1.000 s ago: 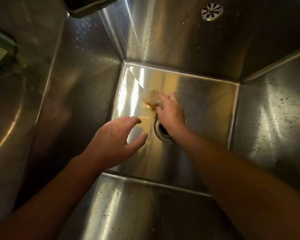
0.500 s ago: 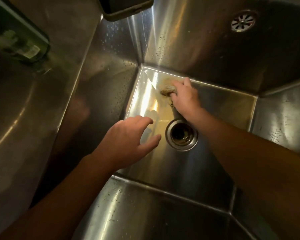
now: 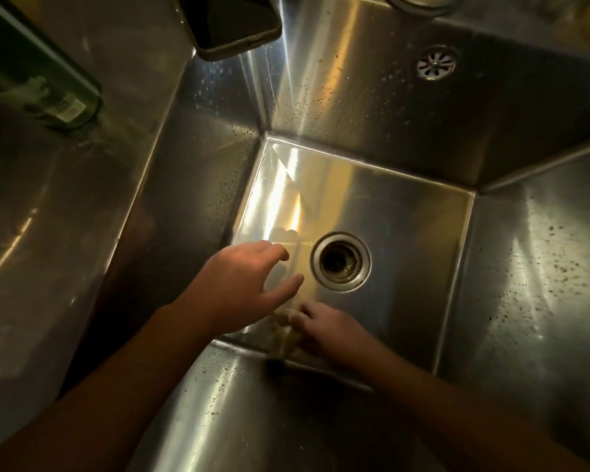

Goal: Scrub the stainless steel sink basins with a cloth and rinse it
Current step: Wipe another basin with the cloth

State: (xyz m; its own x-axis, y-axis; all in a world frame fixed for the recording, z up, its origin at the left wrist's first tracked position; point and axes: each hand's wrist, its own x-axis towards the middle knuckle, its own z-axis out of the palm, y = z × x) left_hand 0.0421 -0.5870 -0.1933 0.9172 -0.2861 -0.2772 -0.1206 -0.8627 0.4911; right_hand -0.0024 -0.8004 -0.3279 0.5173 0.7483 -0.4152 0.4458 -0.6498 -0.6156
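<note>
1. Left grip (image 3: 239, 284): the forearm enters from the lower left. The hand hovers palm-down over the left part of the basin floor, fingers loosely curved and thumb extended. It holds nothing.
2. Right grip (image 3: 332, 332): the forearm enters from the lower right. The fingers are bent over the cloth (image 3: 281, 332), holding it and pressing it down.
3. The cloth is a crumpled, yellowish wad. It lies at the near edge of the floor, where the floor meets the near wall, just below the left grip.
4. Sink basin (image 3: 416, 226): a deep steel box whose walls are speckled with droplets and dark specks.
5. The drain (image 3: 341, 262) sits mid-floor, beyond both hands, with a wet glint inside.
6. An overflow outlet (image 3: 436, 64) is set high in the far wall.
7. Desk (image 3: 31, 233), left of the basin: it carries a green bottle (image 3: 52, 86). A dark phone (image 3: 232, 22) overhangs the basin's far left corner.
</note>
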